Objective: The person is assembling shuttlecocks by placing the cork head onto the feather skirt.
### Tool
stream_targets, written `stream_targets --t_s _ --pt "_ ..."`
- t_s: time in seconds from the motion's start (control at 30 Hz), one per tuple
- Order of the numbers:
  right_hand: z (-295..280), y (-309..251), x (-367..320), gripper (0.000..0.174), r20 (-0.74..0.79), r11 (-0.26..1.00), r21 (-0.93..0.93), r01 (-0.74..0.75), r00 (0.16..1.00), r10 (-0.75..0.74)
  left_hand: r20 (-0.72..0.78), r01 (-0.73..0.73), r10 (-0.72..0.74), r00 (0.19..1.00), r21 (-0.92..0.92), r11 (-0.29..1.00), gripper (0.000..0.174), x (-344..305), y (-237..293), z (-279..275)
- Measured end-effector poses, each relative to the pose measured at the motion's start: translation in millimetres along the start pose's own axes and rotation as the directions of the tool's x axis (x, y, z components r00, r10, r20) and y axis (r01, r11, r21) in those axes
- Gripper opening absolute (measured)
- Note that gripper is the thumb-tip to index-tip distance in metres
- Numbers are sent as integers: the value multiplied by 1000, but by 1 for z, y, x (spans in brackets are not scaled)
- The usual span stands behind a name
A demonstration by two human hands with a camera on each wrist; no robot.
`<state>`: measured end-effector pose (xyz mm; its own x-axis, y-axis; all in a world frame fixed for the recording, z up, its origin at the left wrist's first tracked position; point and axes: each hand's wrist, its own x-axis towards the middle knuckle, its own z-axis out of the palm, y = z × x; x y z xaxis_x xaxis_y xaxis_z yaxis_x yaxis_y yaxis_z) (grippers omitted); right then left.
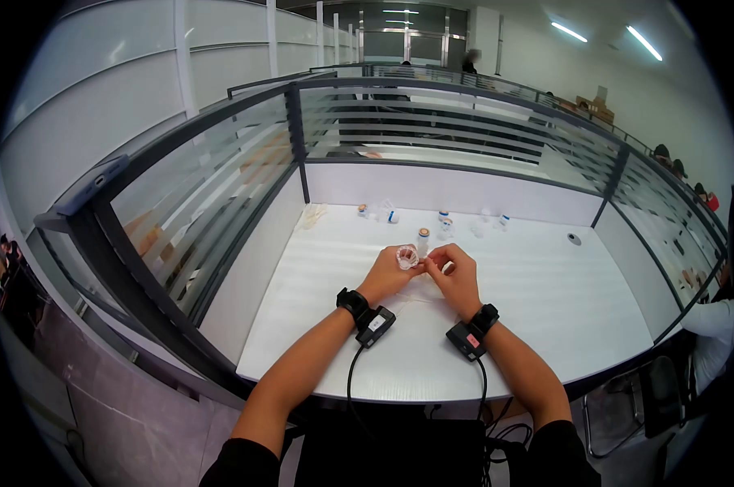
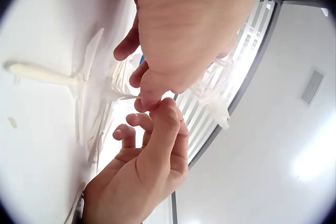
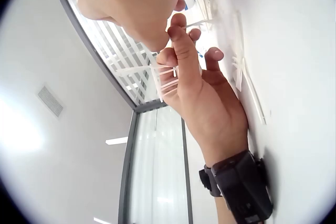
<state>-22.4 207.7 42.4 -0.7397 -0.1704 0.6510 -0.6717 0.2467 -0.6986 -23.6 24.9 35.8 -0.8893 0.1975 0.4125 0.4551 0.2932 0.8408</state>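
My left hand (image 1: 385, 274) grips a translucent, ribbed plastic piece (image 1: 407, 257) that looks like a small ring or cage from the head view. Its thin white ribs (image 3: 167, 81) stick out past the left fingers in the right wrist view. Against the left fingertips, my right hand (image 1: 459, 280) pinches with thumb and forefinger. A narrow white strip (image 2: 125, 97) runs to the pinched spot, which the fingers largely hide. Just beyond both hands stands a small clear bottle (image 1: 424, 236) with a blue and orange top.
Thin whitish strips (image 2: 44, 73) lie on the white desk (image 1: 561, 325) under the hands. Several small blue-capped bottles (image 1: 393, 217) are spread toward the back panel. Pale strips (image 1: 312, 215) lie in the back left corner. Low partitions (image 1: 464, 180) enclose the desk.
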Motion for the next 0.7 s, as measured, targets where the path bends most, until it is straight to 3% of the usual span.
stream_targets --t_s 0.7 --pt "1 4 0 8 -20 1000 0 14 1000 -14 -30 16 -16 999 26 1000 19 -1 3 -3"
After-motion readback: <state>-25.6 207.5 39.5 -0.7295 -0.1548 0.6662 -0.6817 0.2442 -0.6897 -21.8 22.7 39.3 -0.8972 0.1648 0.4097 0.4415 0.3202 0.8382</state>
